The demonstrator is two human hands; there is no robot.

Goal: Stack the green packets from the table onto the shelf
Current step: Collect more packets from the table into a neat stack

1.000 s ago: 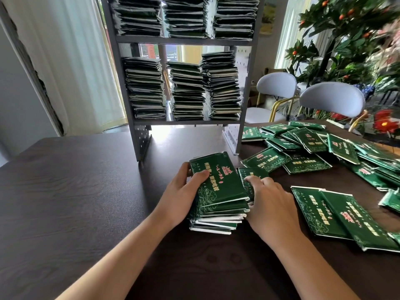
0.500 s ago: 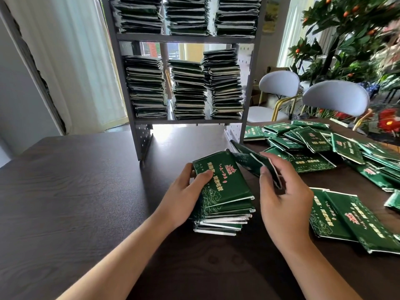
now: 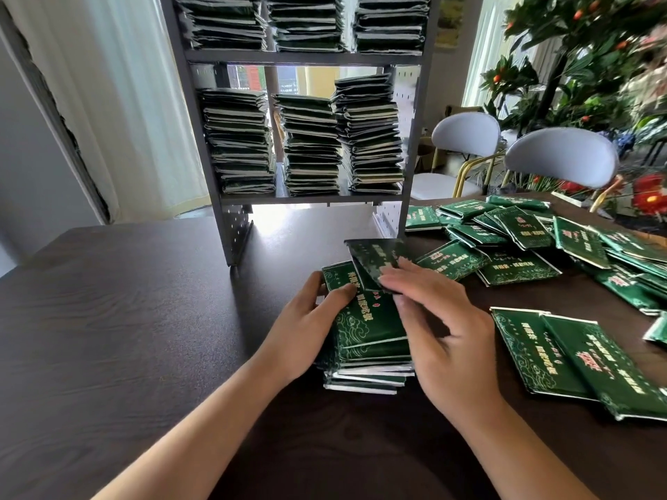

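A small stack of green packets [image 3: 368, 341] sits on the dark table [image 3: 126, 319] in front of me. My left hand [image 3: 306, 330] grips the stack's left side, thumb on its top packet. My right hand [image 3: 444, 330] pinches a single green packet [image 3: 375, 261], holding it tilted over the far end of the stack. Several loose green packets [image 3: 519, 240] lie scattered to the right, with two more [image 3: 570, 359] close to my right wrist. The grey shelf [image 3: 306, 57] stands behind the stack, its two visible levels filled with tall piles of packets [image 3: 310, 146].
Two white chairs [image 3: 559, 157] stand behind the table at the right, beside plants with orange fruit [image 3: 577, 59] and red flowers [image 3: 649, 196]. A white curtain [image 3: 119, 102] hangs at the left. The shelf's legs [image 3: 234, 240] rest on the table.
My right hand picked up one packet from the table beside the stack, lifted it and carried it left over the stack. My left hand stayed on the stack.
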